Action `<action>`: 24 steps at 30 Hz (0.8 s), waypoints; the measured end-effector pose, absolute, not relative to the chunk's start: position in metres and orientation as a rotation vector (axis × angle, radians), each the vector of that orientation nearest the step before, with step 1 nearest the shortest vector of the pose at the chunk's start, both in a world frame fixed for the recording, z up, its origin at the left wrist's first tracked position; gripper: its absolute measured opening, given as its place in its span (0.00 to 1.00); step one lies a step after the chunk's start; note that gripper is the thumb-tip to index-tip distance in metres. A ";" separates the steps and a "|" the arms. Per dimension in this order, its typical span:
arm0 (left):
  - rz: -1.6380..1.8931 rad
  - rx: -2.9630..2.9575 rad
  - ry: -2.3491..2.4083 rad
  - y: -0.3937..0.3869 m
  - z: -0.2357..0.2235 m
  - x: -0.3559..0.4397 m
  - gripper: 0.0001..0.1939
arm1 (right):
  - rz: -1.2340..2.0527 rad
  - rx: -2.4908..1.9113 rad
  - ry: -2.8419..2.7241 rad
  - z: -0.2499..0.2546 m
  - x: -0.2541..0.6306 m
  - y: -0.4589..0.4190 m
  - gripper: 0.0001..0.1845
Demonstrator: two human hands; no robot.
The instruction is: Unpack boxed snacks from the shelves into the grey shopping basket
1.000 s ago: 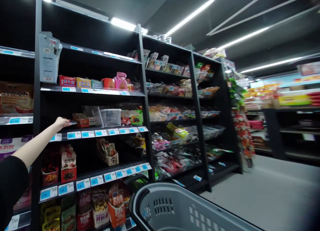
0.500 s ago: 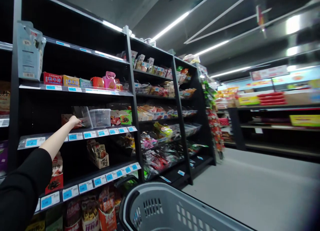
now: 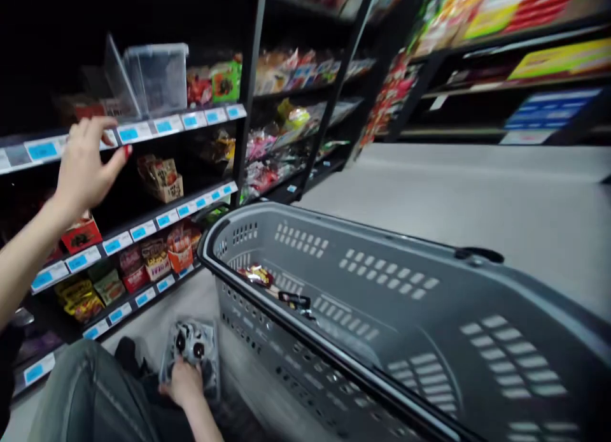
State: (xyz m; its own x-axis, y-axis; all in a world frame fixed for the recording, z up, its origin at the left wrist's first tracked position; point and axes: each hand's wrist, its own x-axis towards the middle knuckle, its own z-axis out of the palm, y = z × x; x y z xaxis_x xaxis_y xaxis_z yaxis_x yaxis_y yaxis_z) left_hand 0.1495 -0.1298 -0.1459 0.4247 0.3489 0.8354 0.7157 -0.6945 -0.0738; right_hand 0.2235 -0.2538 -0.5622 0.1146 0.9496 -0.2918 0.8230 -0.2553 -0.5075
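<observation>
My left hand [image 3: 86,165] is raised in front of the black shelf [image 3: 157,125] with blue price tags, fingers loosely spread and nothing in them. It hovers just short of the shelf edge, near a red box [image 3: 80,233] one level down. My right hand [image 3: 185,381] is low by my knee, closed on a clear packet with a black-and-white print [image 3: 191,348]. A grey plastic shopping basket [image 3: 382,314] stands right of that hand, with a red-yellow snack packet [image 3: 258,275] lying inside.
A clear plastic bin [image 3: 155,76] stands on the shelf above my left hand. Lower shelves hold several snack bags [image 3: 143,263]. More shelving runs along the aisle to the far right [image 3: 525,92]. Grey floor [image 3: 453,181] stretches behind the basket.
The view has tipped down. My left hand has pulled back from the shelf, holding nothing. My right hand with the packet and the inside of the basket have come into view.
</observation>
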 end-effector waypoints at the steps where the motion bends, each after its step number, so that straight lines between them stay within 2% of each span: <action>1: -1.162 -2.408 -0.833 -0.147 -0.185 0.138 0.20 | 0.903 -2.216 -1.702 -0.570 0.219 -0.254 0.31; 2: -1.040 -2.628 -0.758 -0.162 -0.230 0.125 0.18 | 0.944 -2.254 -1.638 -0.575 0.215 -0.253 0.37; 4: -0.444 -3.112 -0.955 -0.184 -0.330 0.100 0.20 | 0.982 -2.287 -1.548 -0.582 0.211 -0.249 0.45; 6: 0.040 -3.270 -1.445 -0.193 -0.430 0.081 0.33 | 0.984 -2.277 -1.520 -0.583 0.210 -0.246 0.46; 7: 0.169 -3.270 -1.570 -0.194 -0.473 0.076 0.40 | 0.980 -2.265 -1.521 -0.584 0.211 -0.245 0.44; 9: 0.321 -3.261 -1.738 -0.195 -0.539 0.072 0.57 | 0.971 -2.246 -1.530 -0.584 0.212 -0.243 0.39; 10: 0.328 -3.283 -1.789 -0.196 -0.562 0.074 0.62 | 0.966 -2.239 -1.536 -0.584 0.213 -0.242 0.36; 11: 0.231 -3.329 -1.832 -0.198 -0.579 0.077 0.65 | 0.958 -2.236 -1.544 -0.584 0.214 -0.241 0.32; 12: -0.052 -3.431 -1.895 -0.199 -0.591 0.081 0.67 | 0.951 -2.235 -1.553 -0.584 0.215 -0.240 0.29; 15: -0.451 -3.518 -1.986 -0.203 -0.611 0.093 0.64 | 0.942 -2.227 -1.590 -0.585 0.220 -0.235 0.23; 19: -0.631 -3.544 -1.991 -0.202 -0.624 0.093 0.60 | 0.968 -2.199 -1.639 -0.587 0.225 -0.232 0.24; 24: -0.665 -3.541 -1.965 -0.202 -0.630 0.084 0.56 | 1.031 -2.182 -1.637 -0.592 0.227 -0.232 0.28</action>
State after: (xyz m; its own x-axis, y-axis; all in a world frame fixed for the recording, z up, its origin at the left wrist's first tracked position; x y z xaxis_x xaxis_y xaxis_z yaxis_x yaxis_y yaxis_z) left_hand 0.0841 -0.2018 -0.6303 0.5984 0.7822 -0.1734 0.5165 -0.2112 0.8299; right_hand 0.2272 -0.2316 -0.5921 0.1308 0.9086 -0.3966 0.7505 -0.3522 -0.5593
